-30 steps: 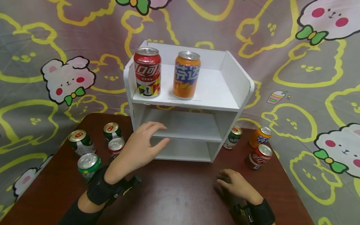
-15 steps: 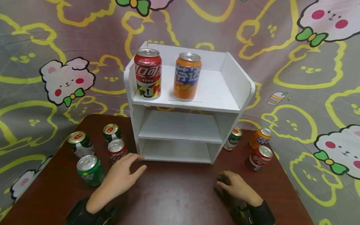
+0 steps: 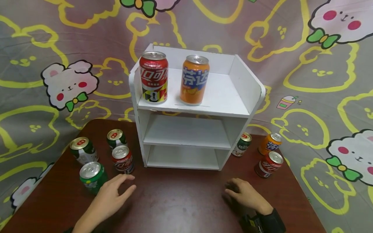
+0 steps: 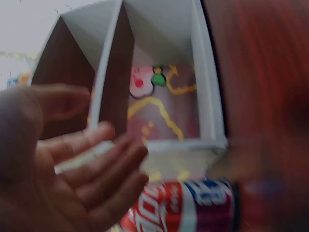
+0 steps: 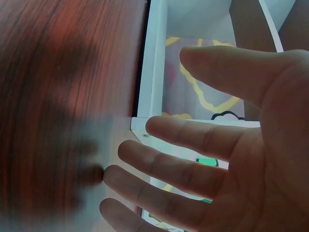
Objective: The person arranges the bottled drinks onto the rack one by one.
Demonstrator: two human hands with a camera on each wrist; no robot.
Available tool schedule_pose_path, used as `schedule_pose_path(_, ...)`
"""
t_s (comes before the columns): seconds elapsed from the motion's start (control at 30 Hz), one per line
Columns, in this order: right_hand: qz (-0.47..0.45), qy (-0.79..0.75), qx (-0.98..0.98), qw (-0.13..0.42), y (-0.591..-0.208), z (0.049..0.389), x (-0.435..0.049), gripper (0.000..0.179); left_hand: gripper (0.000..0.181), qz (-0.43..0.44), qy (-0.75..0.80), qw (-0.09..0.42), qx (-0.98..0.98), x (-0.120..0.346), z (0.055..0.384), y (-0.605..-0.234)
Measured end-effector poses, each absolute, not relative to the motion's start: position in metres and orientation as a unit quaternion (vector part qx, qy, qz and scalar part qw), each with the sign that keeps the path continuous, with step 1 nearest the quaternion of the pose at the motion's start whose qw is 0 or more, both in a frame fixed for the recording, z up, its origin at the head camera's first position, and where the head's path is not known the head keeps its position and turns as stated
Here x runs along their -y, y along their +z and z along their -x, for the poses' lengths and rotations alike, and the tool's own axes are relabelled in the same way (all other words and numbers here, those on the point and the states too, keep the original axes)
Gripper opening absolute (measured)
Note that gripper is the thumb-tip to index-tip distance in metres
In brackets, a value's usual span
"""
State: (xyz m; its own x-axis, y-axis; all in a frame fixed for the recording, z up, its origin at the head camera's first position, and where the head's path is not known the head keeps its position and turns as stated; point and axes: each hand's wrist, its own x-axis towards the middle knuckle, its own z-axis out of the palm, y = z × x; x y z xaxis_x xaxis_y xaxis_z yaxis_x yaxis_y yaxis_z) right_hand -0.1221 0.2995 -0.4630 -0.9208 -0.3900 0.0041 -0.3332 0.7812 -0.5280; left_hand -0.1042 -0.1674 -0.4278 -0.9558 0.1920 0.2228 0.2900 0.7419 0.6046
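My left hand [image 3: 109, 198] hovers at the front left of the table, fingers relaxed and holding nothing. It is nearest to a green can [image 3: 92, 176] and a red cola can [image 3: 123, 160]; the red can's printed side [image 4: 181, 205] shows below the fingers in the left wrist view. At the front right my right hand [image 3: 246, 194] is low by the tabletop, its fingers [image 5: 188, 130] spread and bare. A white three-level shelf [image 3: 187, 145] stands between and beyond the hands. On its top level are a red cola can [image 3: 153, 77] and an orange soda can [image 3: 194, 81].
Two dark green cans with gold tops, one at the far left [image 3: 84, 150] and one behind the red can [image 3: 116, 138], share the table's left side. Right of the shelf stand a green-and-white can [image 3: 242, 144], an orange can [image 3: 270, 143] and a dark red can [image 3: 268, 164].
My left hand has come back from in front of the shelf, moving down and left toward the near cans. The right hand has stayed in place, and the cans have not moved.
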Motion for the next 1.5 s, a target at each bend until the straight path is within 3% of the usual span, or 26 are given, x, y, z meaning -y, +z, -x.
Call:
schedule_pose_path(0.33,0.172,-0.277,-0.944,0.051,-0.459,0.121,-0.303,0.033,0.025,0.169,-0.38,-0.026,0.909,0.214,0.097,-0.445)
schedule_pose_path(0.47,0.142,-0.273,-0.95,0.047,-0.456,0.12,-0.308,0.034,0.025,0.195,-0.414,-0.091,0.884,0.234,0.098,-0.452)
schedule_pose_path(0.67,0.103,-0.266,-0.957,0.057,-0.452,0.123,-0.315,0.04,0.027,0.164,-0.419,-0.159,0.879,0.265,0.102,-0.454)
schedule_pose_path(0.9,0.085,-0.273,-0.956,0.064,-0.448,0.122,-0.317,0.038,0.028,0.097,-0.367,-0.161,0.911,0.296,0.102,-0.461)
schedule_pose_path(1.1,0.081,-0.269,-0.958,0.064,-0.446,0.122,-0.321,0.039,0.042,-0.001,-0.309,-0.153,0.939,0.306,0.11,-0.47)
schedule_pose_path(1.5,0.073,-0.275,-0.955,0.082,-0.452,0.12,-0.328,0.038,0.105,-0.025,-0.289,-0.112,0.951,0.303,0.127,-0.473)
